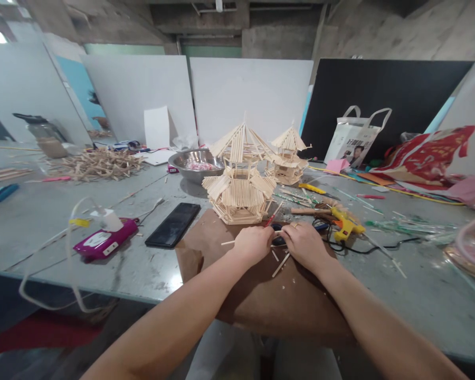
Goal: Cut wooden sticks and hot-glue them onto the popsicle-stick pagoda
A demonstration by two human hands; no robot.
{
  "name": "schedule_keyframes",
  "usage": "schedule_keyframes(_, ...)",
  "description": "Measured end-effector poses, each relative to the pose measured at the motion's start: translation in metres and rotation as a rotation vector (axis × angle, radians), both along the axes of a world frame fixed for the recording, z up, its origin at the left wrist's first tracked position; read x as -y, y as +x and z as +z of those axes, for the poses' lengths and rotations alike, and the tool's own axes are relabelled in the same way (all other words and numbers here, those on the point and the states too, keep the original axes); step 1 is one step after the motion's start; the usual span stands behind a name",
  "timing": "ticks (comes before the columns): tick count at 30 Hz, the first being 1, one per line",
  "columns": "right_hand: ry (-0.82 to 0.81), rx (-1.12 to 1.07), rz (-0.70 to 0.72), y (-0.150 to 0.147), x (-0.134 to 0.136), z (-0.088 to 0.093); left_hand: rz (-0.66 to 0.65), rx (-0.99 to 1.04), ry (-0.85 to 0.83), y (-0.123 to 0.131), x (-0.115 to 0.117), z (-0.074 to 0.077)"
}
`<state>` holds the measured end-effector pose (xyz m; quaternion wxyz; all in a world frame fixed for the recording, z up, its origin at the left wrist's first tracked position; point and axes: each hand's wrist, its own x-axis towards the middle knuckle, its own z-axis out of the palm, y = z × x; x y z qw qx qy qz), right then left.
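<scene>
My left hand (253, 245) is closed on a thin wooden stick (228, 243), whose end sticks out to the left. Close beside it, my right hand (305, 245) pinches at the same spot, with the fingertips of both hands nearly meeting on a piece of stick. Both are low over a brown sheet (253, 301), where short loose sticks (281, 265) lie. Just beyond stands a pavilion model (240, 195) built of pale sticks. Something dark, partly hidden, lies behind my fingers.
A smaller stick pavilion (287, 163) and a metal bowl (196, 174) stand behind. To the right lies a yellow glue gun (345, 224) with its black cable. A phone (173, 225) and a purple power strip (106, 240) are on the left, before a stick pile (98, 163).
</scene>
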<state>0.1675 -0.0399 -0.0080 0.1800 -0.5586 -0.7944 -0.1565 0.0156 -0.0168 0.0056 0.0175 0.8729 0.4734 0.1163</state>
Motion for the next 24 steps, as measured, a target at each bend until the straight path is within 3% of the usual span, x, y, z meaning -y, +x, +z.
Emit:
schedule_keyframes(11,-0.052,-0.023,-0.132,-0.009,0.005,0.002,0.026,-0.001,0.038,0.002,0.000,-0.003)
schedule_keyframes(19,-0.077,-0.380,-0.004,0.007,-0.006,-0.004,0.077,0.024,0.065,-0.001,-0.007,-0.006)
schedule_keyframes(24,-0.182,-0.425,0.092,0.011,-0.007,-0.006,-0.061,0.179,0.276,-0.001,-0.004,-0.006)
